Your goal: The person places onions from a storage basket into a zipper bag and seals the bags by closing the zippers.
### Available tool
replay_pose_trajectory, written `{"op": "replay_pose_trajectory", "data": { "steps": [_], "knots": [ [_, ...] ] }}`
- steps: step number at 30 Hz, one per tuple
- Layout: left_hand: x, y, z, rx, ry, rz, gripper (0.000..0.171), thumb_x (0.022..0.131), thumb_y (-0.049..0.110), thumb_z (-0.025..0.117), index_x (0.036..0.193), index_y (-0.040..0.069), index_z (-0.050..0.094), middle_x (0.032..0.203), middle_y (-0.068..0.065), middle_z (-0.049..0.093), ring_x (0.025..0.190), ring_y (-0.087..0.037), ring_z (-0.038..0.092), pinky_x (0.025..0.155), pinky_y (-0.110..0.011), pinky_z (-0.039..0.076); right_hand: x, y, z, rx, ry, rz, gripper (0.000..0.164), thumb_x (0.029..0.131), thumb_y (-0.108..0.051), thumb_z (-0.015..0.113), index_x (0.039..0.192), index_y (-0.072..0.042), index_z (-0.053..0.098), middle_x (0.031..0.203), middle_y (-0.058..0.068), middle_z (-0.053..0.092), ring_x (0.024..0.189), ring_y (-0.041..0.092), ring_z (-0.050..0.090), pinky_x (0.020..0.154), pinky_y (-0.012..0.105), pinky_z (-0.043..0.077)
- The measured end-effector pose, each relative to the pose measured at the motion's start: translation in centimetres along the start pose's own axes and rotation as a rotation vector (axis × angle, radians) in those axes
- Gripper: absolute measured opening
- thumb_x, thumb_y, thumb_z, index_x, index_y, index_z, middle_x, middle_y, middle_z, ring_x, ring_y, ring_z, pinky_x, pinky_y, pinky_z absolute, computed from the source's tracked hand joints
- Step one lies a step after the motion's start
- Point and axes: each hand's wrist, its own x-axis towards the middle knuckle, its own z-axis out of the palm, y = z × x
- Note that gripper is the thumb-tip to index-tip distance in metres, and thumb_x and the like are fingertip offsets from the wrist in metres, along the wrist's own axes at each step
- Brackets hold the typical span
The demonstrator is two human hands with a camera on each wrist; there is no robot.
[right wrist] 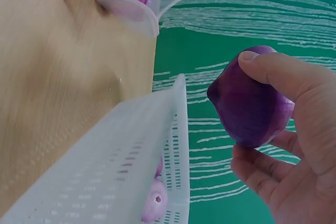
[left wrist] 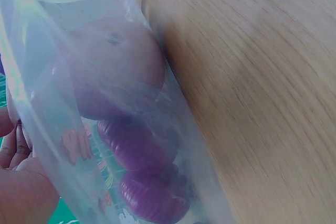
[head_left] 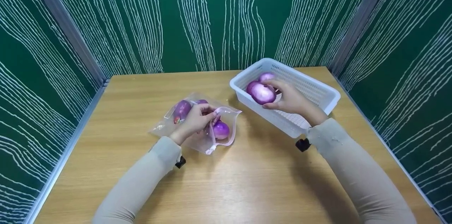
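Between the thumb and fingers of my right hand [head_left: 287, 98] is a purple onion [head_left: 262, 92], held up over the near left side of a white plastic basket [head_left: 317, 98]. Another onion [right wrist: 155, 201] lies inside that basket. My left hand [head_left: 197, 120] pinches the upper edge of a clear zip bag [head_left: 197, 143], whose mouth gapes towards the basket. One onion [head_left: 221, 129] sits just inside the mouth, and several more purple onions [left wrist: 137, 145] show through the plastic deeper in.
Both the bag and the basket stand on a wooden table [head_left: 226, 188]. Green panels [head_left: 233, 16] with white wavy lines close off the back and the sides. The basket's raised rim [head_left: 261, 111] faces the bag.
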Motion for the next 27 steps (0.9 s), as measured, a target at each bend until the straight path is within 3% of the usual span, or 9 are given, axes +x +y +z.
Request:
{"op": "replay_pose_trajectory", "data": {
  "steps": [9, 13, 20, 27],
  "knots": [
    [0.5, -0.5, 0.2, -0.007, 0.008, 0.065, 0.02, 0.107, 0.007, 0.065, 0.122, 0.001, 0.077, 0.109, -0.015, 0.078, 0.088, -0.013, 0.066, 0.066, -0.018, 0.052, -1.0, -0.1, 1.7, -0.009, 0.059, -0.147, 0.078, 0.078, -0.009, 0.095, 0.149, -0.003, 0.063, 0.148, 0.022, 0.065, 0.125, 0.038, 0.065, 0.1, 0.056, 0.06],
    [0.4, -0.4, 0.1, 0.002, 0.008, 0.054, 0.021, 0.108, 0.011, 0.066, 0.124, 0.006, 0.077, 0.108, -0.011, 0.078, 0.088, -0.013, 0.066, 0.061, -0.019, 0.049, -1.4, -0.3, 2.4, -0.001, 0.062, -0.172, 0.077, 0.078, -0.009, 0.096, 0.147, -0.001, 0.064, 0.146, 0.023, 0.065, 0.122, 0.037, 0.065, 0.097, 0.053, 0.061],
    [0.2, -0.4, 0.2, 0.015, 0.009, 0.052, 0.021, 0.108, 0.013, 0.066, 0.124, 0.008, 0.078, 0.102, -0.01, 0.076, 0.069, -0.011, 0.058, 0.047, -0.019, 0.041, -1.9, -0.7, 3.7, 0.017, 0.027, -0.163, 0.075, 0.08, -0.007, 0.094, 0.147, 0.0, 0.062, 0.146, 0.019, 0.067, 0.124, 0.037, 0.067, 0.102, 0.056, 0.06],
    [0.2, -0.3, 0.3, -0.002, 0.018, 0.058, 0.021, 0.107, 0.008, 0.065, 0.124, 0.004, 0.077, 0.104, -0.014, 0.077, 0.078, -0.012, 0.063, 0.052, -0.018, 0.044, -2.4, -0.9, 4.9, 0.037, -0.004, -0.19, 0.074, 0.08, -0.007, 0.094, 0.146, 0.004, 0.061, 0.144, 0.021, 0.068, 0.124, 0.037, 0.068, 0.105, 0.058, 0.058]
  ]
}}
